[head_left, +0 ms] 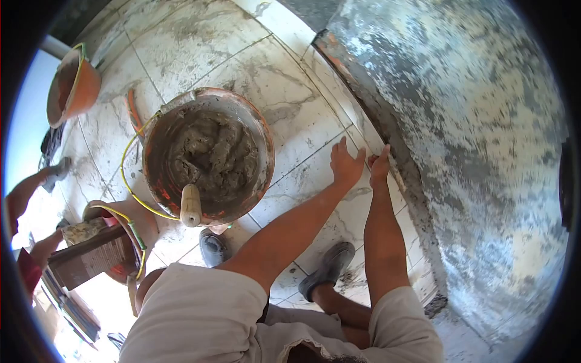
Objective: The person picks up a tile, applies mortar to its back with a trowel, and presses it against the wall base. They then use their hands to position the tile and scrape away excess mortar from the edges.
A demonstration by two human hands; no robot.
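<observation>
My left hand is held out over the tiled floor with its fingers apart and nothing in it. Right beside it, my right hand is at the edge of a strip of grey mortar along the foot of the mottled wall; its fingers are bent together, and what they hold, if anything, is too small to name. To the left of both hands stands a large bucket of wet grey mortar. A wooden handle sticks out over the bucket's near rim.
An orange bucket lies tilted at the upper left. Another bucket at the lower left holds a brown board and a block. Another person's legs show at the left edge. Marble-patterned tiles cover the floor.
</observation>
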